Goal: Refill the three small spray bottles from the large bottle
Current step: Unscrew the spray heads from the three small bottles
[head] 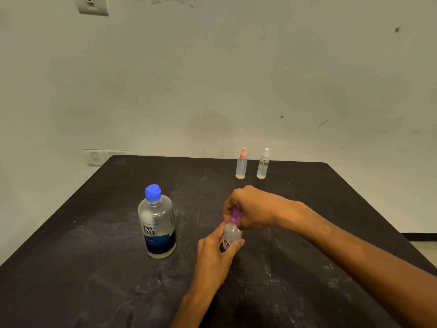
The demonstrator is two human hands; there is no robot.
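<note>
Left hand [214, 252] grips the purple-topped spray bottle [232, 234] mid-tabletop [94, 268], while the right hand [248, 209] pinches its purple cap. The large bottle [157, 223], blue cap on, stands left; two small spray bottles [241, 164] stand far back.

A small purple-capped spray bottle [232, 234] was gripped around its body by the left hand [216, 253], while its purple spray top [234, 213] was pinched by the right hand [251, 208]. The blue-capped large bottle [157, 223] stood upright to the left on the dark tabletop [82, 268]; pink-topped [241, 164] and white-topped [263, 164] spray bottles stood near the far edge.
</note>
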